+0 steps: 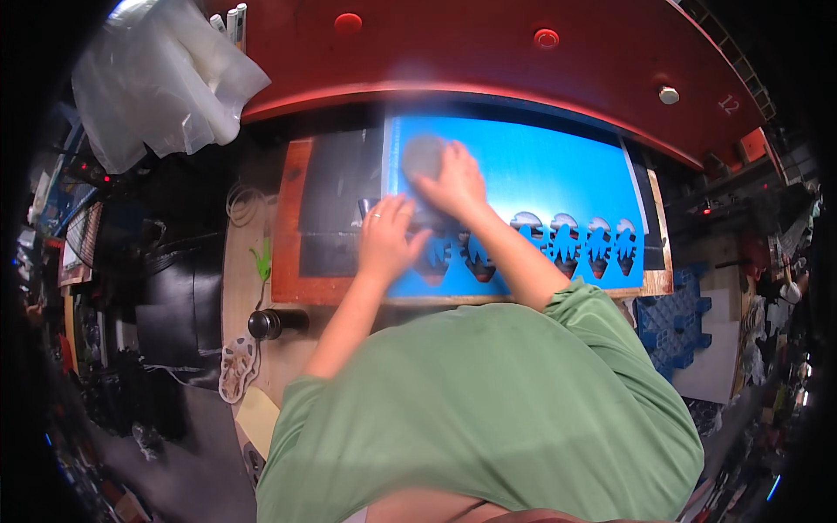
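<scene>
A blue sheet (558, 166) lies on a wooden-edged board (286, 261). My right hand (458, 183) is over the sheet's left part, its fingers bent at the edge of a grey rounded piece (423, 159), blurred by motion. Nearer me, my left hand (386, 237) is open at the sheet's left edge, thumb apart from the fingers. A small dark piece (366, 207) shows beside its fingertips; what lies under them is blurred. Along the sheet's near edge runs a row of jagged cut-outs (565, 244), partly hidden by my right forearm.
Beyond the board stands a red machine body (453, 52) with red buttons. Clear plastic bags (161, 87) hang at far left, beside white markers (232, 24). A black cylinder (266, 324) sits left of my left forearm. A blue plastic pallet (671, 318) is at right.
</scene>
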`<state>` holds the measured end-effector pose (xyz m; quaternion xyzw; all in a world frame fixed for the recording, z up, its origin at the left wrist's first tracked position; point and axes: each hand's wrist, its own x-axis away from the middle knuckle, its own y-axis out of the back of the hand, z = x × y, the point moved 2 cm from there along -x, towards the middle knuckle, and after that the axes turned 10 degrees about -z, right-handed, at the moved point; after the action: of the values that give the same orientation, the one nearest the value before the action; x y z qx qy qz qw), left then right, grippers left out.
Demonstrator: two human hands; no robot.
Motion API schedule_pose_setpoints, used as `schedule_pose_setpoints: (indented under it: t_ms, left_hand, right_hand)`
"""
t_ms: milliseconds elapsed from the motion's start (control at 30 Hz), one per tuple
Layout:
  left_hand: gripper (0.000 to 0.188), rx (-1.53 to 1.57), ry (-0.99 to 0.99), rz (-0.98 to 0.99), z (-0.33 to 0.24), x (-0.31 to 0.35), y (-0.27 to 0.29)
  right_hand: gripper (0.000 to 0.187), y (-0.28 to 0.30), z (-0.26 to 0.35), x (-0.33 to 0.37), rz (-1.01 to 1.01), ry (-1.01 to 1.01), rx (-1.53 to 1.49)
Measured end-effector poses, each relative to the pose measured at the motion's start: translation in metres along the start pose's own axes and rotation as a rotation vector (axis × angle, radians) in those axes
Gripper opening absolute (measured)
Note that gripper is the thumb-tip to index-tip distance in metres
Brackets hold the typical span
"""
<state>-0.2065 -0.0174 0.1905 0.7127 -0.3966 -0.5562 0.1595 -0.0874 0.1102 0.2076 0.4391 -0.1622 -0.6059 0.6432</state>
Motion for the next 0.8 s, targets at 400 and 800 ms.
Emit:
schedule_pose_setpoints:
  t_ms: [400,800]
  left_hand:
    - [0.058,-0.006,0.007,0.046,0.045,0.134,-0.146]
    - [0.051,0.010,0.077,0.062,0.036,0.134,-0.133]
  right_hand:
    - [0.066,-0.141,-0.126,0.045,-0.019,-0.096,-0.431]
    - [0.052,-0.087,-0.171,0.057,0.217,-0.828,-1.631]
